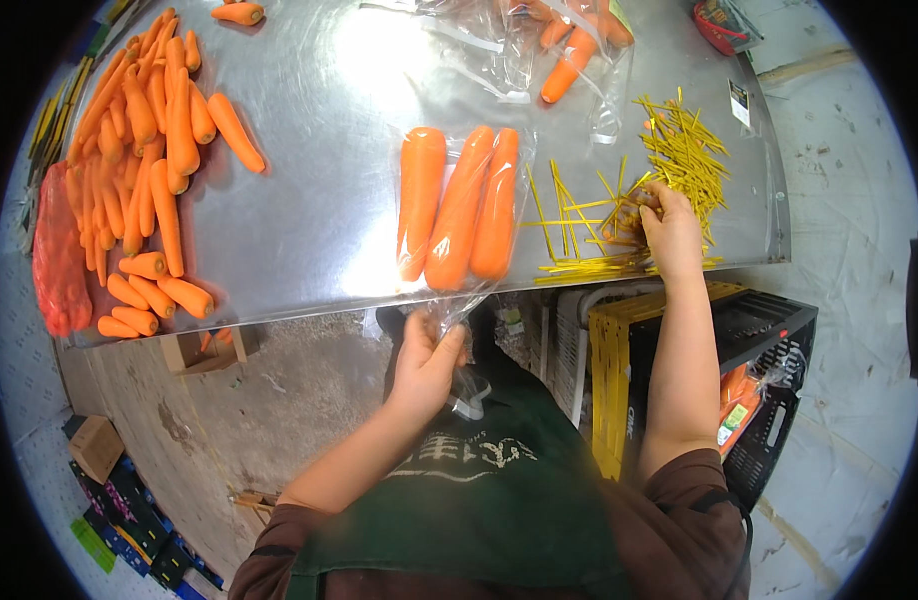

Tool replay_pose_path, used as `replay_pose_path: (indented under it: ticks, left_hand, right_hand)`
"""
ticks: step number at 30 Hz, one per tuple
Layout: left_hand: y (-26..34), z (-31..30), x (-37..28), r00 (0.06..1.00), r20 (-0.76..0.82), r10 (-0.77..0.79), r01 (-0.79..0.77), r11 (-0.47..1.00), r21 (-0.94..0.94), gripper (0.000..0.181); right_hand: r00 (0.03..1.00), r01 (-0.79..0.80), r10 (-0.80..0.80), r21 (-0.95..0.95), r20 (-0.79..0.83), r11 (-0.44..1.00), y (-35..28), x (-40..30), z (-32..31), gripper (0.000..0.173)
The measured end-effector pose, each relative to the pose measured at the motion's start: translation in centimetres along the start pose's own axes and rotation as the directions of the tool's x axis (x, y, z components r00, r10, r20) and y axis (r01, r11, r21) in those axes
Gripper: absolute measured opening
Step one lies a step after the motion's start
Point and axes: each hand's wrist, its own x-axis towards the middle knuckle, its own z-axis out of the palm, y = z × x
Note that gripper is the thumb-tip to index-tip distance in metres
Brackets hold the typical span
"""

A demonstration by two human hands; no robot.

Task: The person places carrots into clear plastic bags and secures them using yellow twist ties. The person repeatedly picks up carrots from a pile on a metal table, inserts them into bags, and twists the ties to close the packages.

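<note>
My left hand (426, 365) grips the gathered neck of a clear plastic bag (450, 307) just off the table's near edge. Three orange carrots (459, 217) lie side by side inside the bag, on the steel table. My right hand (672, 232) reaches into the yellow twist ties (687, 161), thumb and fingertips low among them. Whether a tie is pinched there cannot be made out. More loose ties (567, 214) are scattered between that hand and the bag.
A heap of loose carrots (140, 142) covers the table's left side, beside a red mesh sack (57, 255). Clear bags (489, 45), some around carrots (571, 64), lie at the far side. Under the right arm stands a black crate (778, 360) with bagged carrots (736, 405).
</note>
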Motion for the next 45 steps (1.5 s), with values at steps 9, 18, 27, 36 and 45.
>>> replay_pose_path:
  ticks: [9, 18, 27, 36, 45]
  left_hand:
    - [-2.0, -2.5, -0.9, 0.909, -0.043, 0.414, -0.394, 0.888, 0.236, 0.026]
    - [2.5, -1.7, -1.8, 0.922, -0.084, -0.378, 0.275, 0.792, -0.544, 0.021]
    - [1.8, -1.5, -2.2, 0.948, -0.132, -0.291, 0.164, 0.797, -0.581, 0.024]
    - [2.0, -2.9, -1.8, 0.590, 0.169, 0.790, -0.722, 0.423, 0.547, 0.022]
    - [3.4, -3.8, -1.0, 0.839, 0.321, 0.440, -0.544, 0.699, 0.463, 0.021]
  right_hand:
    - [0.958, 0.059, 0.071, 0.430, -0.278, 0.901, -3.5, -1.3, -2.6, 0.022]
    - [0.696, -0.672, 0.307, 0.740, 0.650, -0.044, -12.2, -15.5, 2.4, 0.011]
    - [0.569, -0.758, -0.128, 0.457, 0.812, -0.466, -19.0, -16.0, 5.8, 0.019]
    - [0.933, 0.229, -0.360, 0.772, 0.000, 0.593, -18.2, -12.6, 2.6, 0.004]
    - [0.659, 0.661, -0.748, 0.538, -0.082, 0.523, -18.2, -9.7, -0.8, 0.018]
